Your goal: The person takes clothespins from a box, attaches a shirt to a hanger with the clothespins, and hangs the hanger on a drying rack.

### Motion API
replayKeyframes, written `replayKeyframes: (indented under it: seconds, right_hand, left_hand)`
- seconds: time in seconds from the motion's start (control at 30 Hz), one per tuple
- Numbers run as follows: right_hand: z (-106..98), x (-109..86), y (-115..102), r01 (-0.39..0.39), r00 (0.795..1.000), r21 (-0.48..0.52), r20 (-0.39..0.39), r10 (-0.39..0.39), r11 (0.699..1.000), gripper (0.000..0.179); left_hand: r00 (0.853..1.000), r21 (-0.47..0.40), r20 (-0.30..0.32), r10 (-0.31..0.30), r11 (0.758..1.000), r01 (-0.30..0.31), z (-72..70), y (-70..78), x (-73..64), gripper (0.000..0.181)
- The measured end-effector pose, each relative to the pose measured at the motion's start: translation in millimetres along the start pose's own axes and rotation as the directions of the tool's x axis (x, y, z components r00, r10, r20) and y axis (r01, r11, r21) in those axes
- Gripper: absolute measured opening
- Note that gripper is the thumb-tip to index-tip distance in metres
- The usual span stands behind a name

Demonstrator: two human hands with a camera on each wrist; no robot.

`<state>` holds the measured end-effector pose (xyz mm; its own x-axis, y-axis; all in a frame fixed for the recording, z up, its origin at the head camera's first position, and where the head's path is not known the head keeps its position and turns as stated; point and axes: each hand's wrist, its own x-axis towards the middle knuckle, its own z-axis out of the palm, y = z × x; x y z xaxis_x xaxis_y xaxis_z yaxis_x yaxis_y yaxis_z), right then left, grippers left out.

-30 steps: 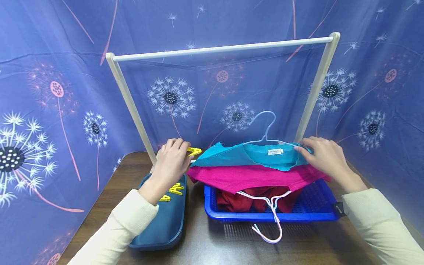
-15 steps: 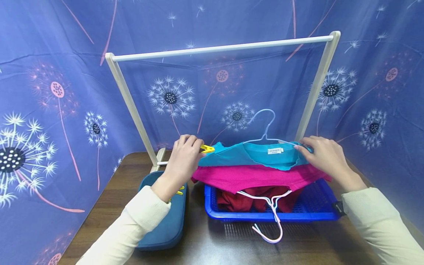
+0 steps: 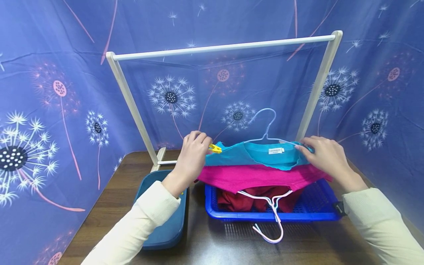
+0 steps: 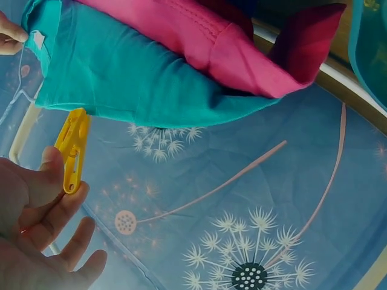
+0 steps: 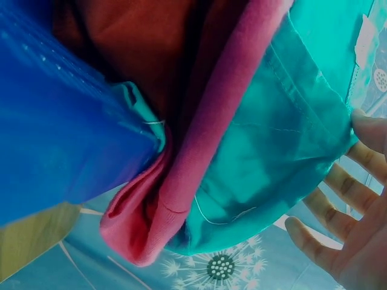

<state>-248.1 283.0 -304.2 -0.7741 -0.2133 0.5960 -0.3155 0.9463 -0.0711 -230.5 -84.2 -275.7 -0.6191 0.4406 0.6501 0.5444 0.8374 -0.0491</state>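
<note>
Thumb and finger of the left hand (image 3: 193,152): a yellow clothespin (image 4: 74,151) is pinched narrowly between them, other fingers left free. It is presumably held near its back end so that its tip is left exposed at the edge of the blue shirt (image 3: 232,155); whether cloth is caught in it cannot be told. By the right hand (image 3: 322,152) the shirt's far shoulder is pinched, apparently with the end of the hanger (image 3: 266,134), probably for steadying; the remaining fingers are fanned below. Both hands are seen from above, forearms angled inward from the near side. Next outward, a pink shirt (image 3: 255,176) is lapped in front over the basket (image 3: 265,216), in which dark red cloth (image 3: 238,200) is contained. A tray (image 3: 167,224) is placed beside the left forearm, likely for easy reach. Behind, a rack (image 3: 225,48) is stood upright.
</note>
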Motion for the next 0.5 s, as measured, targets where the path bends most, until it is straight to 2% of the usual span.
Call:
replayKeyframes:
  seconds: [0.23, 0.5]
  right_hand:
    - [-1, -0.8, 0, 0.006, 1.0, -0.004, -0.001, -0.006, 1.0, 0.021]
    - [-1, -1.4, 1, 0.007, 1.0, -0.008, -0.006, -0.007, 1.0, 0.02]
  left_hand:
    - [0.998, 0.03, 0.059, -0.013, 0.999, 0.012, -0.4, 4.4, 5.6, 0.01]
    - [0.995, 0.084, 0.097, 0.004, 0.996, -0.012, 2.9, 9.5, 12.2, 0.01]
